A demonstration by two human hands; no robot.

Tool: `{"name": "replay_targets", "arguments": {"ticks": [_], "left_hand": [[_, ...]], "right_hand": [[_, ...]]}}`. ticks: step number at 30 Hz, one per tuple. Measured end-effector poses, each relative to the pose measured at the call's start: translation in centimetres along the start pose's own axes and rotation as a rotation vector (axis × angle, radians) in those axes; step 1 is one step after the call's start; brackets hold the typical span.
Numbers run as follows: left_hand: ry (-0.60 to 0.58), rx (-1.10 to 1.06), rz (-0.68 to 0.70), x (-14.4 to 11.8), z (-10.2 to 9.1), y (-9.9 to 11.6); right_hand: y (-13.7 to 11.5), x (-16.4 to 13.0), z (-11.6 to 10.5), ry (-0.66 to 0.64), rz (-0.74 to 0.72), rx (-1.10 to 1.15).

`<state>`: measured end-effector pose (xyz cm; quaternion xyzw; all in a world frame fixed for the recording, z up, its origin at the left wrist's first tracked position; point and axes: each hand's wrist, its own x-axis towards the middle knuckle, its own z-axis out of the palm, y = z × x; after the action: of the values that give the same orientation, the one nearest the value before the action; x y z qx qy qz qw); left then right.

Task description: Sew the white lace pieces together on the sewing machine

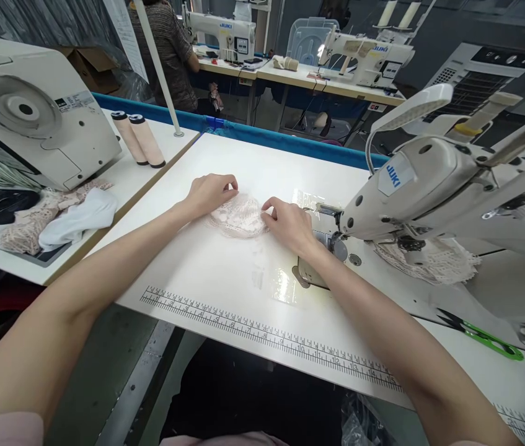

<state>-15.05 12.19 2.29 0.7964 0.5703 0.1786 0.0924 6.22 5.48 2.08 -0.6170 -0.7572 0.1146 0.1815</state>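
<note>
Pink lace piece [238,215] under your hands, just left of the sewing machine [434,186].
Your left hand [209,193] and right hand [287,224] each pinch an edge, fingers curled.

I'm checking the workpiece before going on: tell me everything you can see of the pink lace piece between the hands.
The pink lace piece is a small, pale pink, rounded scrap of openwork fabric, thin and see-through with a scalloped edge. It lies flat on the white table, just left of the sewing machine and not yet under its needle. The left hand rests its fingers on its upper left edge; the right hand pinches its right edge. Its finer pattern is too small to tell.
</note>
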Motion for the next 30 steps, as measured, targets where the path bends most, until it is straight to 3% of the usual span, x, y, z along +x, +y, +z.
{"name": "replay_targets", "arguments": {"ticks": [9,19,23,30], "left_hand": [[0.026,-0.148,-0.198,-3.0,-2.1,-1.7],[-0.031,-0.473,-0.230,-6.0,-2.6,-2.0],[-0.040,-0.352,-0.176,-6.2,-2.4,-2.2],[0.116,0.104,-0.008,-6.6,-2.0,-1.6]], "right_hand": [[-0.6,0.9,0.2,-0.021,-0.046,-0.136],[-0.4,1.0,0.4,-0.011,-0.063,-0.154],[-0.3,0.7,0.2,-0.004,-0.078,-0.148],[0.0,-0.2,-0.3,0.036,-0.120,-0.143]]}}
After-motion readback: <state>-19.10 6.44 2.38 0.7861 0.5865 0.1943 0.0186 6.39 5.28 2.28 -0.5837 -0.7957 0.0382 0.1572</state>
